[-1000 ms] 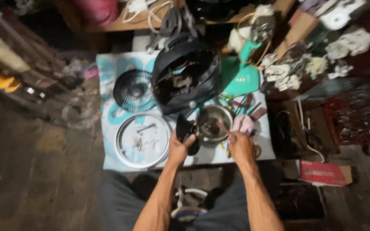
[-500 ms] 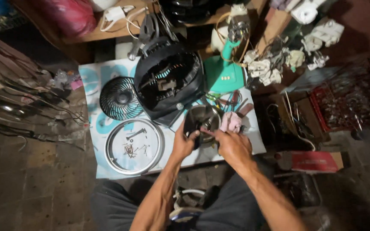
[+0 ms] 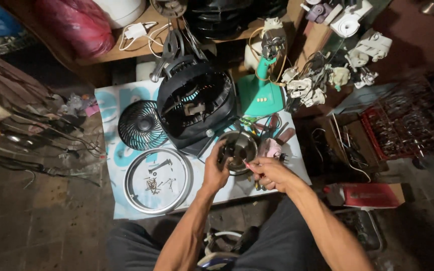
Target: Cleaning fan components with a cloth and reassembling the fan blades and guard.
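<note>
Both forearms reaching fwd, L hand [image 3: 216, 170] fingers curled in grip, R hand [image 3: 269, 172] pinching, close together

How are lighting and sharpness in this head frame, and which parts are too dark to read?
Head view: sharp, no motion blur; light falls on the white mat, the left hand and right hand at the metal bowl; the floor at left and the red crate sink into shadow; edges bow slightly.

A cramped fan-repair workshop on a tiled floor: beyond the fingers [image 3: 225, 150] lie a black fan housing [image 3: 195, 108] and a teal fan base [image 3: 259, 95]; left, a screw-filled metal ring [image 3: 157, 180]; right, crated parts [image 3: 408, 130].
</note>
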